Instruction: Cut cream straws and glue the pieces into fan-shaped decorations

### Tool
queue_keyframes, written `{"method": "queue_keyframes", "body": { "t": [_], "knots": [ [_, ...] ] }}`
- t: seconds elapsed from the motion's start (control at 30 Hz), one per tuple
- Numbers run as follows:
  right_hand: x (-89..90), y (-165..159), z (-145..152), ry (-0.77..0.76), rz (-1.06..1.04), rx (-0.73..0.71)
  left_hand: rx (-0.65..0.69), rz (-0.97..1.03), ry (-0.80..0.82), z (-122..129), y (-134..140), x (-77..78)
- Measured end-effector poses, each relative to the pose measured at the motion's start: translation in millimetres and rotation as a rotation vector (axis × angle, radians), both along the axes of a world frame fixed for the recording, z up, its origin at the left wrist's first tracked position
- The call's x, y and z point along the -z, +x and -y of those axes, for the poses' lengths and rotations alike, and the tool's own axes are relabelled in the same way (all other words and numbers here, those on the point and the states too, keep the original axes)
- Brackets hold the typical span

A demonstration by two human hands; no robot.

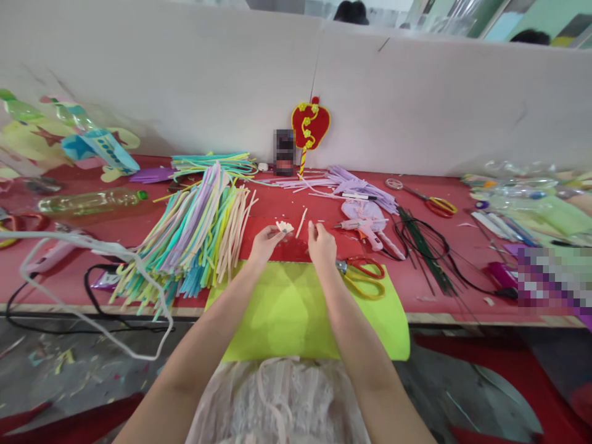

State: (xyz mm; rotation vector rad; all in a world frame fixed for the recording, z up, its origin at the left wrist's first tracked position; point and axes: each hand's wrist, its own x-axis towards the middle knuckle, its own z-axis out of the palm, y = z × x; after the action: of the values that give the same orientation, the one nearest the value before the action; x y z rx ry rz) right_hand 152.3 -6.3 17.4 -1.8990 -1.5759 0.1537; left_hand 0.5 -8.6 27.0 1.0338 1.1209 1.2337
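My left hand [264, 244] pinches a small cream, petal-like fluffy piece [285, 228] between thumb and fingertips. Just to its right, my right hand [322, 244] has its fingers drawn together; whatever may be in them is too small to make out. A short cream pipe cleaner [301, 223] lies on the red work surface [272, 206] between the two hands. Under my forearms spreads a yellow-green felt sheet [287, 314], hanging over the table's front edge. Scissors with red and yellow handles [367, 280] rest on it beside my right wrist.
Pastel pipe cleaners [185, 228] are heaped at the left. To the right lie a pink glue gun [365, 227], lilac pipe cleaners [361, 188], dark green stems [428, 256] and a black cable. A red ornament with yellow flowers [311, 126] stands by the white partition [208, 80].
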Motion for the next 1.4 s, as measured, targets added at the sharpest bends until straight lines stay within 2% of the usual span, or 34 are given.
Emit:
{"method": "queue_keyframes", "body": {
  "t": [0.2,0.27,0.37,0.47,0.53,0.7,1.0,1.4],
  "knots": [
    [2.8,0.5,-0.9,-0.027,-0.012,-0.062,0.006,-0.044,0.038,-4.9,-0.7,7.1],
    [2.0,1.7,-1.8,0.008,-0.110,-0.115,-0.005,-0.080,0.070,-7.9,-1.4,11.6],
    [-2.1,0.8,-2.3,0.048,-0.362,-0.287,-0.015,-0.125,0.116,-11.9,-2.5,18.3],
    [-6.4,-3.5,-2.3,0.032,-0.571,-0.442,0.001,-0.151,0.150,-14.8,-4.1,24.0],
    [-8.2,-6.0,-2.6,0.009,-0.626,-0.491,0.009,-0.167,0.155,-16.1,-5.0,26.9],
    [-7.9,-4.4,-4.9,0.016,-0.604,-0.505,0.027,-0.221,0.186,-16.3,-4.6,27.2],
    [-5.8,-0.8,-6.2,-0.031,-0.572,-0.597,-0.056,-0.292,0.245,-12.1,-4.5,18.2],
    [-3.1,-1.1,-6.3,-0.022,-0.598,-0.606,-0.053,-0.346,0.287,-8.6,-6.4,12.7]
  ]
}}
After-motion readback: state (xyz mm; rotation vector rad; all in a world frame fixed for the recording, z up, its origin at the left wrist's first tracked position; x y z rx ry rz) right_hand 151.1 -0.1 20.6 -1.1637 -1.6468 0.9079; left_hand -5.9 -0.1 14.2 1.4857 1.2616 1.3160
